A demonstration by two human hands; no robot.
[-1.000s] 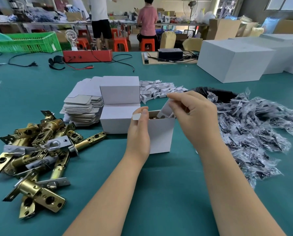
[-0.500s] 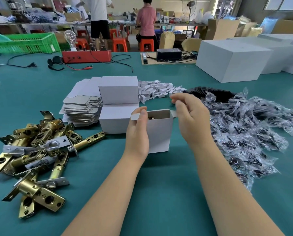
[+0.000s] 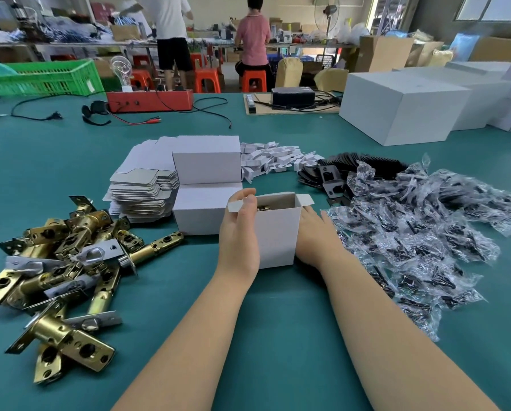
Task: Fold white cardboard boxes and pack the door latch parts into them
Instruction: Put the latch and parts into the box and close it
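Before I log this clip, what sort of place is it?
Most likely a small factory packing bench. Brass door latches lie heaped beside a stack of flat box blanks, bagged screw packs spread opposite, and other workers stand or sit at cluttered tables behind.

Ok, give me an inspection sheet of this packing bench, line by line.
Surface: green table, covered with a mat.
Job's things: open white box with a brass part inside; brass latches heaped left; flat box blanks; two folded boxes stacked.
Clutter: bagged screws, black plates, white inserts.
Hands: left hand holds the box, fingers on its flap; right hand against the box's right side.
Cables: black and red leads by a red tester.
Surroundings: two people at a far bench; big white cartons.
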